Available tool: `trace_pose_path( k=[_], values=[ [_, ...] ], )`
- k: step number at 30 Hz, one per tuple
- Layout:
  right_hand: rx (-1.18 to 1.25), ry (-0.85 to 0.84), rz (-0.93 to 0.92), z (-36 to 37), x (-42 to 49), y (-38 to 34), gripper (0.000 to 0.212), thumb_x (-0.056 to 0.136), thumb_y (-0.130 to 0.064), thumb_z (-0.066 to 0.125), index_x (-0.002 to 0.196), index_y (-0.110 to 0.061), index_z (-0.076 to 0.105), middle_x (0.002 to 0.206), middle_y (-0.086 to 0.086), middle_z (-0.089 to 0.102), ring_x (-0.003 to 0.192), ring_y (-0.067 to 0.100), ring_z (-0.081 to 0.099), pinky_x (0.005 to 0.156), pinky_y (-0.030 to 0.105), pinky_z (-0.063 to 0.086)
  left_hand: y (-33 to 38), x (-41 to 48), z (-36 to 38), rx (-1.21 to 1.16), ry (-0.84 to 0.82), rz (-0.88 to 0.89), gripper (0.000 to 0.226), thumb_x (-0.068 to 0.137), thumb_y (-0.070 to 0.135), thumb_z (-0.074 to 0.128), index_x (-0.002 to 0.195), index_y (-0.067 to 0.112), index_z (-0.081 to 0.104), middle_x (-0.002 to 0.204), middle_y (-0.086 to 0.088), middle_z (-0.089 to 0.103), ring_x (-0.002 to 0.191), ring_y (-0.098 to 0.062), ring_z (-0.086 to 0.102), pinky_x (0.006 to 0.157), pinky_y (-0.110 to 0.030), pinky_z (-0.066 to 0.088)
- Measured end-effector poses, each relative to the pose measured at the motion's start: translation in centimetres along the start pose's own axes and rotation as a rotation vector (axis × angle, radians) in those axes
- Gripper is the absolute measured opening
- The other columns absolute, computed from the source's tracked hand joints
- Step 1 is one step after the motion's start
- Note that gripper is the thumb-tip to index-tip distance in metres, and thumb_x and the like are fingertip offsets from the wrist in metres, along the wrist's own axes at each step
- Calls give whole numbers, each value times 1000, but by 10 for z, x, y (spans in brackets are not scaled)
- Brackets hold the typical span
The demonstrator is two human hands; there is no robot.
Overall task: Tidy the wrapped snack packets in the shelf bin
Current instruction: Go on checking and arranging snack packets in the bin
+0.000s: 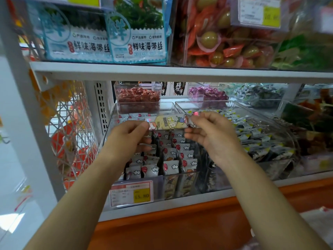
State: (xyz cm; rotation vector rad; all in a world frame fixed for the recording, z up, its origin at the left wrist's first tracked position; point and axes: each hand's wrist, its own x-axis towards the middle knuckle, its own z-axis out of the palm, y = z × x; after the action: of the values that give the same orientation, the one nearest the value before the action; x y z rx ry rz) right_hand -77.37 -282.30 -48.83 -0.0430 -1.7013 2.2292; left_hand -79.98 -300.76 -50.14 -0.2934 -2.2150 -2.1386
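My left hand (129,136) pinches one end of the packet (169,122), my right hand (210,134) the other, level above the bin (180,175); I judge it light, crinkly and slippery, best held by its ends; the bin holds upright rows (171,154); the right bin (281,175) holds dark packs (261,141).

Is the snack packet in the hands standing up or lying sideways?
Sideways: the left hand and right hand each pinch one end of the packet.
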Motion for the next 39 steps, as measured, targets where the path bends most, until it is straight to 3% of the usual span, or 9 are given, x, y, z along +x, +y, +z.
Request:
trace_pose_path(
  k=[2, 8, 13, 17, 22, 27, 30, 34, 39],
  values=[
    [145, -70, 86, -4, -1, 1, 5, 78, 2, 65, 81, -2, 63, 76, 10, 68, 59, 17, 67, 55, 23, 55, 0, 0, 0, -127, 9, -33, 16, 92, 23, 54, 90, 9, 63, 82, -3, 58, 72, -14, 61, 63, -21, 56],
    [297, -125, 178, -9, 0, 2, 37, 63, 6, 63, 100, 4, 63, 77, 12, 72, 67, 18, 70, 61, 23, 57, 2, 2, -3, -501, -42, -119, 15, 88, 10, 57, 72, 8, 56, 63, -2, 57, 58, -9, 59, 58, -18, 54],
    [325, -79, 156, -9, 0, 2, 39, 60, 7, 63, 99, 1, 62, 72, 11, 72, 65, 19, 71, 57, 22, 56, 2, 4, -4, -656, -97, -166, 16, 89, 4, 51, 74, 7, 57, 61, -2, 57, 55, -7, 59, 56, -15, 53],
    [351, -67, 126, -9, -1, 2, 37, 59, 6, 62, 95, -3, 62, 66, 7, 72, 62, 18, 70, 56, 22, 56, 2, 4, -2, -661, -78, -165, 15, 89, -5, 47, 85, 6, 56, 61, -2, 58, 56, -7, 61, 57, -16, 53],
    [307, -55, 67, -9, -1, 6, 26, 76, 14, 56, 94, -5, 63, 65, 3, 72, 62, 17, 70, 56, 21, 56, 3, 2, -1, -688, -61, -200, 15, 89, -6, 47, 86, 5, 56, 66, -4, 57, 56, -9, 62, 56, -17, 54],
    [42, -31, -141, -8, -2, 8, 27, 84, 12, 54, 95, -11, 63, 68, -3, 71, 63, 14, 69, 56, 19, 54, 6, 0, -1, -627, -58, -224, 15, 73, 24, 66, 64, 12, 65, 57, -1, 59, 54, -10, 62, 56, -20, 55],
    [-85, -36, -229, -5, -4, 10, 24, 87, 5, 56, 90, -17, 65, 70, -6, 70, 63, 15, 68, 57, 23, 56, 5, -2, 0, -548, -77, -196, 14, 73, 26, 67, 72, 12, 64, 63, -1, 61, 57, -11, 63, 57, -20, 54],
    [-209, -29, -289, -3, -7, 12, 9, 90, -14, 60, 92, -21, 65, 81, -8, 69, 68, 14, 68, 63, 31, 60, 7, -3, 1, -484, -129, -118, 7, 84, 13, 59, 80, 13, 65, 76, -3, 65, 71, -15, 63, 63, -22, 56],
    [-400, -53, -313, -2, -8, 15, 19, 92, -10, 55, 100, -27, 62, 102, 2, 65, 77, 13, 70, 70, 37, 60, 7, -5, 5, -334, -133, -45, 25, 86, 0, 57, 111, 4, 58, 108, -16, 65, 93, -22, 67, 75, -23, 57]
  ],
)
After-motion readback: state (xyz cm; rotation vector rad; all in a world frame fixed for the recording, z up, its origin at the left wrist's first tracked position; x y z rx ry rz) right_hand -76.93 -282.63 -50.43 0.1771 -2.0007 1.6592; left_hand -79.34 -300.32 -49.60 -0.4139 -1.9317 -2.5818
